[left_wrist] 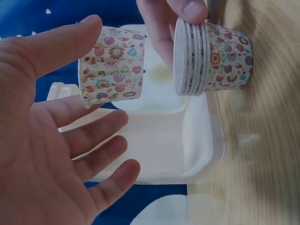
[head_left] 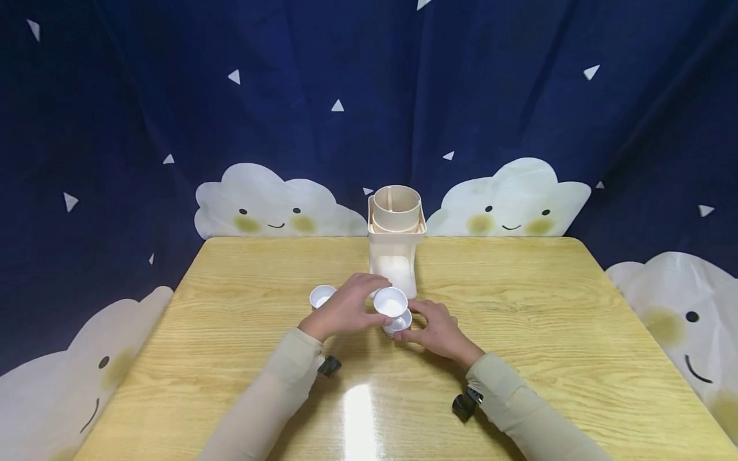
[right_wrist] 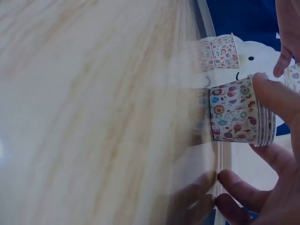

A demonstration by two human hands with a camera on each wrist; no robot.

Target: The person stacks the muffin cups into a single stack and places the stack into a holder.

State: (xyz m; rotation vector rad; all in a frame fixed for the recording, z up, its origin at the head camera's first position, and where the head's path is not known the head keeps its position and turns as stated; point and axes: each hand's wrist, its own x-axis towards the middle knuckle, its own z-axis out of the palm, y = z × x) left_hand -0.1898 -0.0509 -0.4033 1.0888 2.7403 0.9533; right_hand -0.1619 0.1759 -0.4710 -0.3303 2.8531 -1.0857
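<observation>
My left hand (head_left: pixel 346 308) pinches one small paper cup (left_wrist: pixel 115 68) between thumb and index finger, the other fingers spread loosely. The cup is white inside with a floral print outside. It is raised just above a stack of matching paper cups (right_wrist: pixel 234 112), which stands upright on the table. My right hand (head_left: pixel 441 330) grips that stack near its rims with thumb and fingers. Another paper cup (head_left: pixel 321 294) stands on the table to the left, partly hidden behind the left hand in the head view.
Behind the hands stands a cream plastic holder (head_left: pixel 398 238) with a round tube (head_left: pixel 396 208) on top and a tray-like base. The wooden table (head_left: pixel 507 288) ends at a dark blue curtain (head_left: pixel 369 77) printed with clouds. Both wrists wear small black cameras.
</observation>
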